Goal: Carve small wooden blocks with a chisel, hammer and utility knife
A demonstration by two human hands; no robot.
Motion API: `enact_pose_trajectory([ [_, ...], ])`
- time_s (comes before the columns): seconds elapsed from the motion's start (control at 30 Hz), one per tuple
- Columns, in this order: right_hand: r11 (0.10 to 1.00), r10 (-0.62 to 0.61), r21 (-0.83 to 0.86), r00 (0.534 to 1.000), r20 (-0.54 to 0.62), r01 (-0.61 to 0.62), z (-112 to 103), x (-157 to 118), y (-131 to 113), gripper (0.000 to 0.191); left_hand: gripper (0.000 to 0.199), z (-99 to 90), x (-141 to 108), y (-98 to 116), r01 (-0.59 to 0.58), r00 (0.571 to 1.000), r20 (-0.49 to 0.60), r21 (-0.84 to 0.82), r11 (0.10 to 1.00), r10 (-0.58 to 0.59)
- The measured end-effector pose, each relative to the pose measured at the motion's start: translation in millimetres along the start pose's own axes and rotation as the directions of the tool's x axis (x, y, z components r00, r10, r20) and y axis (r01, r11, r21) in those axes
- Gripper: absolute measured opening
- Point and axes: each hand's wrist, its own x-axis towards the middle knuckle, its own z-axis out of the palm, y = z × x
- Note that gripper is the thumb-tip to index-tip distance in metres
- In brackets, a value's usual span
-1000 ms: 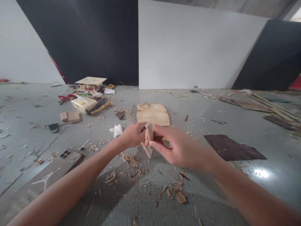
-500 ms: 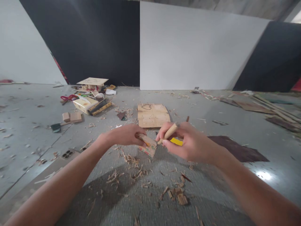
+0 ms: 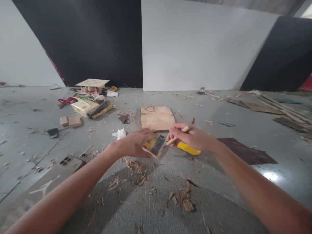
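Note:
My left hand (image 3: 136, 143) rests with its fingers spread against the left side of a small board (image 3: 157, 144) with yellow, red and blue colouring. In my right hand (image 3: 186, 136) is a light wooden tool handle (image 3: 175, 139), its tip pointing down at the board's right edge. Under that hand lies a yellow tool (image 3: 188, 149) with a toothed edge. Beyond both hands sits a wooden panel (image 3: 157, 118) with a heart drawn on it.
Wood shavings (image 3: 133, 165) and chips (image 3: 187, 204) are scattered nearby. A phone (image 3: 69, 162) lies at the left, with wood blocks (image 3: 71, 121) and a cream box (image 3: 84, 107) farther back. Dark sandpaper (image 3: 245, 150) lies at the right.
The small board now shows a different, painted face. My left hand has loosened from its grip and spread its fingers. My right hand has shifted slightly, uncovering more of the yellow tool.

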Motion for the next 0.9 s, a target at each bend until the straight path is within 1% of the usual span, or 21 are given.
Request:
enact_pose_trajectory([
  [0.07, 0.998, 0.045, -0.04, 0.998, 0.035, -0.043, 3.9, 2.0, 4.0, 0.039, 0.061, 4.7, 2.8, 1.6, -0.019, 1.0, 0.019, 0.013, 1.0, 0.019],
  [0.1, 0.996, 0.05, -0.08, 0.998, 0.032, -0.047, 5.6, 2.8, 5.4, 0.04, 0.059, 6.0, 3.4, 2.4, -0.009, 1.0, 0.025, 0.023, 1.0, 0.009],
  [0.17, 0.986, 0.017, -0.168, 1.0, -0.016, -0.019, 7.7, 4.0, 7.3, 0.038, 0.063, 6.4, 3.0, 4.9, 0.049, 0.998, 0.03, 0.058, 0.997, -0.051],
  [0.23, 0.975, -0.036, -0.221, 0.995, -0.095, 0.015, 8.5, 5.2, 8.9, 0.03, 0.073, 5.2, 1.4, 8.8, 0.117, 0.992, 0.03, 0.102, 0.988, -0.121],
  [0.3, 0.976, -0.059, -0.219, 0.985, -0.164, 0.022, 9.1, 6.1, 10.7, 0.023, 0.08, 4.5, -0.1, 13.6, 0.15, 0.987, 0.029, 0.128, 0.98, -0.155],
  [0.37, 0.979, -0.06, -0.203, 0.977, -0.206, 0.018, 10.5, 6.8, 12.5, 0.018, 0.082, 4.9, -0.6, 18.0, 0.165, 0.985, 0.031, 0.133, 0.977, -0.17],
  [0.47, 0.973, -0.089, -0.229, 0.966, -0.244, 0.032, 14.0, 7.6, 15.5, 0.016, 0.083, 6.1, 0.1, 21.6, 0.195, 0.978, 0.052, 0.118, 0.974, -0.202],
  [0.6, 0.962, -0.111, -0.271, 0.958, -0.265, 0.037, 18.2, 9.8, 20.5, 0.015, 0.083, 6.0, 0.6, 21.4, 0.186, 0.976, 0.092, 0.126, 0.974, -0.198],
  [0.77, 0.97, -0.106, -0.242, 0.954, -0.282, 0.036, 19.6, 16.1, 24.5, 0.019, 0.078, 4.6, 0.3, 22.8, 0.202, 0.97, 0.105, 0.137, 0.97, -0.217],
  [0.83, 0.972, -0.116, -0.231, 0.953, -0.279, 0.051, 19.9, 21.3, 23.9, 0.025, 0.077, 4.1, 0.4, 24.6, 0.216, 0.968, 0.101, 0.134, 0.967, -0.23],
  [0.9, 0.976, -0.141, -0.199, 0.958, -0.251, 0.091, 21.5, 29.2, 23.3, 0.032, 0.077, 3.5, 0.7, 26.3, 0.219, 0.969, 0.094, 0.12, 0.968, -0.23],
])
